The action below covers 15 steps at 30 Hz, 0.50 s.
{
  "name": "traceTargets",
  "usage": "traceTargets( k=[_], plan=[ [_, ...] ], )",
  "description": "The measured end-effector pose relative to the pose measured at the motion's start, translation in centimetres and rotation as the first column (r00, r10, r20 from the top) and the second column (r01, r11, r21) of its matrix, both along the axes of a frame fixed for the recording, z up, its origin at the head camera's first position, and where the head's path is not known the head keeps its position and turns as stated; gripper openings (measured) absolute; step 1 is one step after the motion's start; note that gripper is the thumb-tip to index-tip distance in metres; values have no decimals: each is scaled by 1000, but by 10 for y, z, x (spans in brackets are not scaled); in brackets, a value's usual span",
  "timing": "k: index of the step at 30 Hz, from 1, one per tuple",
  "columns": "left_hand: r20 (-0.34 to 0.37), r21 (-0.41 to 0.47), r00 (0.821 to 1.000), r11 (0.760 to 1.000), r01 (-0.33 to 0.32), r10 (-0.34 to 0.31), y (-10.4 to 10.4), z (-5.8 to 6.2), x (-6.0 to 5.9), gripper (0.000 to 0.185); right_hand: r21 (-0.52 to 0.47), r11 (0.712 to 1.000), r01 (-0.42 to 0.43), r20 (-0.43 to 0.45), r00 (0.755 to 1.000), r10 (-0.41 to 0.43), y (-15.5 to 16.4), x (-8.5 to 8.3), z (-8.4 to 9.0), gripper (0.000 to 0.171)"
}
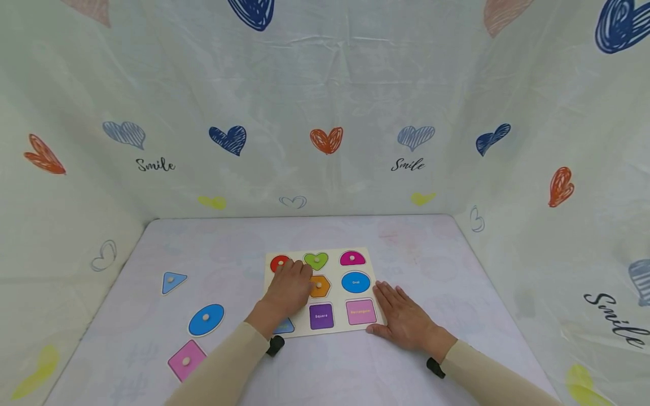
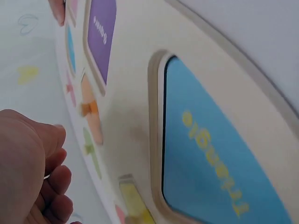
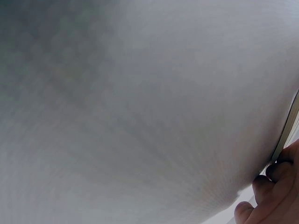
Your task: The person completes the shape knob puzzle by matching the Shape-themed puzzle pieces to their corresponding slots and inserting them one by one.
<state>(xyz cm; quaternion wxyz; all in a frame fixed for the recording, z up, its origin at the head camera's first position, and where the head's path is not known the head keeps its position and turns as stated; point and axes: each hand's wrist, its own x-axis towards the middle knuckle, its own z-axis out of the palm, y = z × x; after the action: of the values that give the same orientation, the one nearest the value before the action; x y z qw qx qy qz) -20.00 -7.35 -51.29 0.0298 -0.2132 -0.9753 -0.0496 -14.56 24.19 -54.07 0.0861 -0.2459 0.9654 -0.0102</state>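
My left hand (image 1: 289,287) hovers over the left part of a cream shape puzzle board (image 1: 299,331), its fingers loosely curled near the red circle (image 1: 278,264). In the left wrist view the curled fingers (image 2: 60,179) show no piece in them, and a yellow knobbed piece (image 2: 133,198) lies in the board nearby. A green heart (image 1: 316,260), a magenta semicircle (image 1: 350,259) and an orange hexagon (image 1: 320,286) also sit in it. My right hand (image 1: 406,318) lies flat with straight fingers at the board's right edge.
Left of the board lie a blue triangle piece (image 1: 173,282), a blue oval piece (image 1: 206,320) and a pink piece (image 1: 185,361), each with a knob. Bare recesses show a blue oval (image 1: 355,282), a purple square (image 1: 321,317) and a pink rectangle (image 1: 361,312).
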Motion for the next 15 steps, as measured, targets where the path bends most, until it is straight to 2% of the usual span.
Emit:
traceTargets(
  k=[4, 8, 12, 15],
  plan=[
    [-16, 38, 999, 999, -36, 36, -16, 5, 4, 32, -5, 1000, -5, 0, 1000, 5, 0, 0, 0, 102],
    [-25, 41, 995, 995, -95, 96, -36, 8, 10, 34, -3, 1000, -5, -4, 1000, 5, 2, 0, -1, 102],
    [-34, 31, 988, 989, -148, 149, -60, 10, 17, 37, 1, 1000, -2, -5, 1000, 2, 2, 0, -1, 102],
    [-41, 57, 982, 981, -184, 187, -81, 11, 22, 34, -4, 1000, 0, 0, 1000, 0, 2, 0, -1, 102]
  ],
)
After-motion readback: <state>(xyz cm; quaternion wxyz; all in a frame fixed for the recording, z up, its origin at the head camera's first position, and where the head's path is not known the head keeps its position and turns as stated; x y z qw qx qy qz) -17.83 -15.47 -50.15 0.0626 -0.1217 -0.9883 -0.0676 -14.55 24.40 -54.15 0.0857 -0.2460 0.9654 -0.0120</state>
